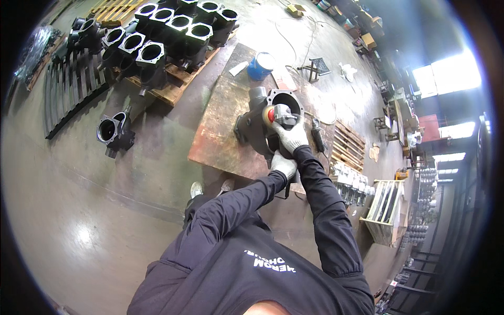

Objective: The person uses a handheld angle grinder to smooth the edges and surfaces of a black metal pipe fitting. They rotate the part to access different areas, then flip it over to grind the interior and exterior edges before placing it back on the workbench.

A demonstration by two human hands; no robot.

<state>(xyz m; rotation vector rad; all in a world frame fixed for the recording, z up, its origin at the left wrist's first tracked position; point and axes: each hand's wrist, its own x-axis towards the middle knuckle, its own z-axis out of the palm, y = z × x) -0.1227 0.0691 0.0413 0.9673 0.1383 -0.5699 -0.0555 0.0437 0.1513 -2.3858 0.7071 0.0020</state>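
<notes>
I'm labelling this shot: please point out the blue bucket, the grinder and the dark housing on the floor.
Bucket (256,70): head view, on its blue side.
Grinder (284,112): head view, on its silver head.
Floor housing (123,137): head view, on its dark body.

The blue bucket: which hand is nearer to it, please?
Right. The right hand, on the power tool, is below the bucket in the picture; the left hand is farther below.

From here I count two gloved hands (284,166), one desk (218,136) with one blue bucket (256,70) and one dark casting (254,126), a single floor casting (124,137), and at least nine more castings (152,67) crowded together.
</notes>
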